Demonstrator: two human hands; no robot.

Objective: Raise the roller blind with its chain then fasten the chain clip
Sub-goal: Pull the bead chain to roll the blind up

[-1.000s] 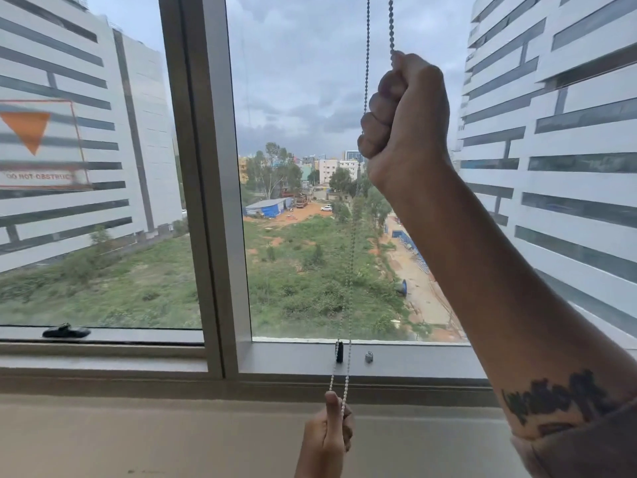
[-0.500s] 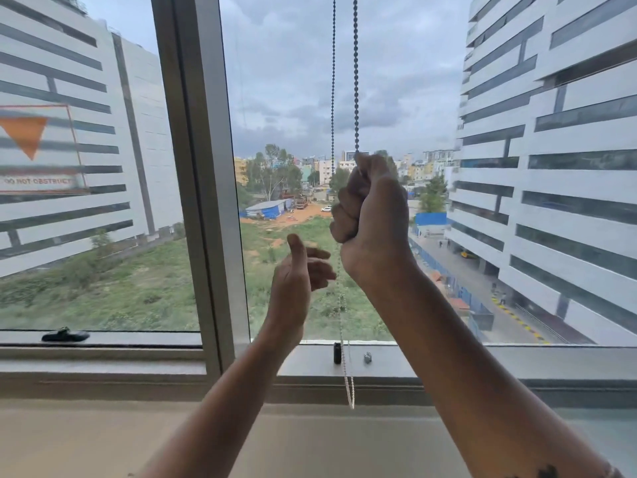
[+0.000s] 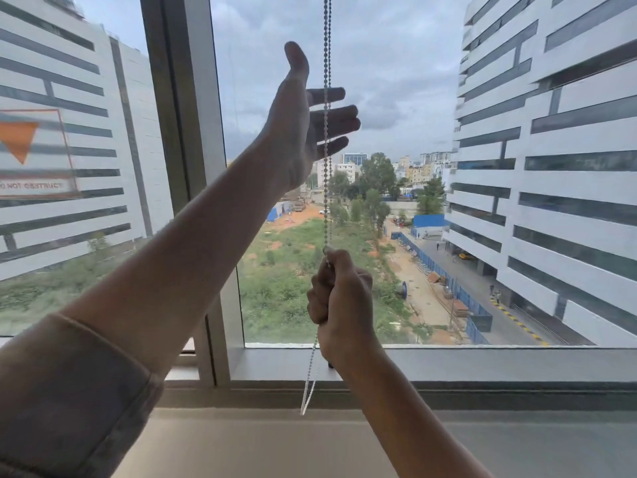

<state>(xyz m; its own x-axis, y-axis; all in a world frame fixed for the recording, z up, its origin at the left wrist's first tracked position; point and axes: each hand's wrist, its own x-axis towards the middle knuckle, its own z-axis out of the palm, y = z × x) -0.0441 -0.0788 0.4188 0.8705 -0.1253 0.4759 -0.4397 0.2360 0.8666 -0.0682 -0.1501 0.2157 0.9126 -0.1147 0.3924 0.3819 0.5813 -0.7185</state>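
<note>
A beaded metal chain (image 3: pixel 326 46) hangs in two strands from above the frame, in front of the window glass. My right hand (image 3: pixel 339 293) is a fist closed around the chain, low, just above the sill. The chain's loop end (image 3: pixel 307 391) dangles below that fist. My left hand (image 3: pixel 303 122) is raised high with fingers spread, its fingers reaching past the chain without closing on it. The blind itself is out of view above. A small dark clip on the sill is mostly hidden behind my right wrist.
A grey window mullion (image 3: pixel 182 132) stands left of the chain. The window sill (image 3: pixel 482 363) runs across below the glass, with a ledge (image 3: pixel 241 443) beneath it. A sticker (image 3: pixel 31 153) with an orange triangle is on the left pane.
My right fist has pulled the chain down from high up to near the sill. My left hand let go of the loop end, rose and opened beside the upper chain.
</note>
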